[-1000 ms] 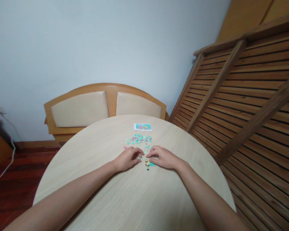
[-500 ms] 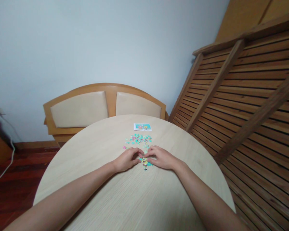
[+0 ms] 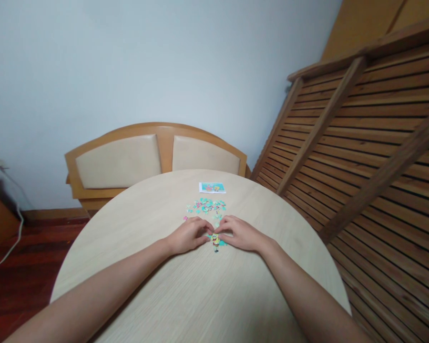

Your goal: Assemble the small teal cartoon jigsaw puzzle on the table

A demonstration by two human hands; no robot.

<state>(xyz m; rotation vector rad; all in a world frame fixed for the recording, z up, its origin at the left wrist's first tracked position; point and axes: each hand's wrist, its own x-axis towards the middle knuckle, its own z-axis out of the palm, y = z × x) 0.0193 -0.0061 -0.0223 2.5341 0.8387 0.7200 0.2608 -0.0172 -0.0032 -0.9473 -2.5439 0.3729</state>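
Observation:
A small joined section of a jigsaw puzzle (image 3: 215,242), with a yellow cartoon figure and turquoise edges, lies flat on the round table (image 3: 171,295). My left hand (image 3: 191,235) is at its left side, thumb and fingers curled onto its edge. From the right, my right hand (image 3: 240,233) grips the opposite edge, its index fingertip close to the left one at the top. The fingertips partly hide the pieces under them. Just beyond the hands is a heap of loose puzzle pieces (image 3: 209,206), mostly turquoise with some pink.
A picture card (image 3: 213,187) showing a pink and a yellow figure lies behind the pieces. Past the table stands a wooden headboard (image 3: 166,147) with cream panels against the wall. A slatted wooden frame (image 3: 343,143) leans at the right. A white cable (image 3: 19,233) hangs at the left.
Both hands stay at the joined puzzle section with almost no visible movement. The whole view has shifted very slightly.

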